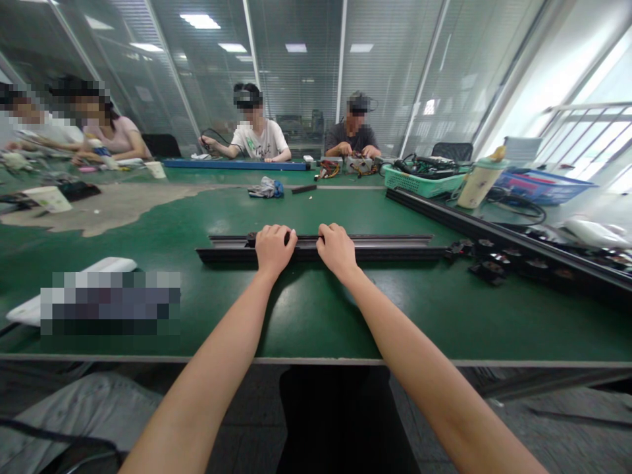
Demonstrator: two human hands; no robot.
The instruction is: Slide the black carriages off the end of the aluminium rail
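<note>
A long black rail (395,252) with a silver inner channel lies crosswise on the green table (316,309). My left hand (275,247) is curled over its left-middle part, beside a small dark piece in the channel. Right of it, my right hand (337,247) rests with bent fingers over the middle of the rail. A gap separates the two hands, and the rail shows between them. The fingertips of both hands are partly hidden behind the rail's raised edges.
Dark round parts (488,263) lie by the rail's right end, near a longer black rail (518,243). Behind stand a green basket (424,184) and a cream tumbler (478,184). A crumpled cloth (266,188) lies ahead; a white device (111,264) is left. Several people sit across and left.
</note>
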